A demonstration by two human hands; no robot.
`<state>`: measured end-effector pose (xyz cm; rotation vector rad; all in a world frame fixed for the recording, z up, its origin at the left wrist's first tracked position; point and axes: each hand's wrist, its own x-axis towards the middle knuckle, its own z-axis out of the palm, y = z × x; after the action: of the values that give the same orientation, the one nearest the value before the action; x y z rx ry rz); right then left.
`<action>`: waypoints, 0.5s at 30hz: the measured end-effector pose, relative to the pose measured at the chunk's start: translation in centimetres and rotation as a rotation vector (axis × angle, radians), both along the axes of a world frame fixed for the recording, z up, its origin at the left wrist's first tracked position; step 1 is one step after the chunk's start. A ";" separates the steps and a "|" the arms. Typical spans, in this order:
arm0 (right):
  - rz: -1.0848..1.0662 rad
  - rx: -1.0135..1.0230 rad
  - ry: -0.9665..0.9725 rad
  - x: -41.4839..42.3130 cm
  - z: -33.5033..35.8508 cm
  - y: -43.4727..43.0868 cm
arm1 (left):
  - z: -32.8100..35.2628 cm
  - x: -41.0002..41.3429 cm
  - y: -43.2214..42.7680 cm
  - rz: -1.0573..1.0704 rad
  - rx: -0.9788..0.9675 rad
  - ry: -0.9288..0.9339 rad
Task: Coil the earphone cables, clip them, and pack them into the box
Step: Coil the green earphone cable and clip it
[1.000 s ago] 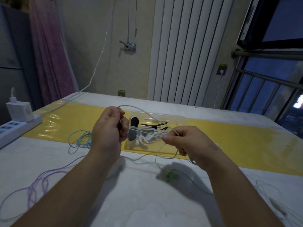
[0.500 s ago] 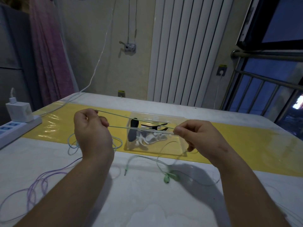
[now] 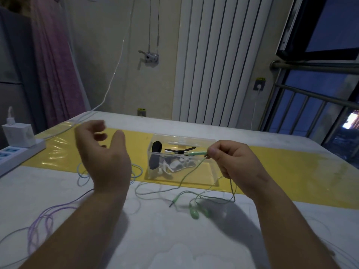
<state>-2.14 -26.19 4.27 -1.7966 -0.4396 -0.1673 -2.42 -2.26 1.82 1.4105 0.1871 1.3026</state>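
My right hand (image 3: 236,164) pinches the green earphone cable (image 3: 189,174) at its inline remote, held in front of the clear plastic box (image 3: 196,139). The cable hangs down to the table, where its green earbuds (image 3: 194,213) and jack plug (image 3: 172,203) lie. My left hand (image 3: 103,154) is raised left of the box, fingers apart, holding nothing. Inside the box lie a coiled white earphone (image 3: 174,165) and black clips (image 3: 155,157). A blue earphone cable (image 3: 82,172) lies behind my left hand, a purple one (image 3: 40,222) at the near left.
The white table carries a yellow strip (image 3: 272,164) under plastic film. A white power strip with a charger (image 3: 17,140) sits at the left edge. More thin cable lies at the near right (image 3: 330,247). A radiator and a window railing stand behind the table.
My left hand has let go of the green cable and opened, moving up and left. The cable has dropped slack onto the table. My right hand keeps its pinch.
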 end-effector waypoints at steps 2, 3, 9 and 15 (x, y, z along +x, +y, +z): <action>-0.002 -0.054 -0.019 0.0 -0.2 0.5 | -0.1 -0.3 -0.9 -0.126 0.236 -0.028; -0.005 -0.078 -0.029 0.0 -0.3 0.8 | -0.1 -0.5 -1.4 -0.202 0.346 -0.014; -0.015 -0.163 -0.089 -0.1 -0.8 1.9 | -1.2 -0.4 -2.8 -0.530 0.821 0.199; -0.007 -0.091 -0.054 -0.3 -0.6 2.2 | -1.2 -0.7 -3.3 -0.482 0.705 0.189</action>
<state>-2.43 -24.03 3.69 -1.8865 -0.4863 -0.2039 -3.09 -5.58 0.63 2.0130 -0.5116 0.8521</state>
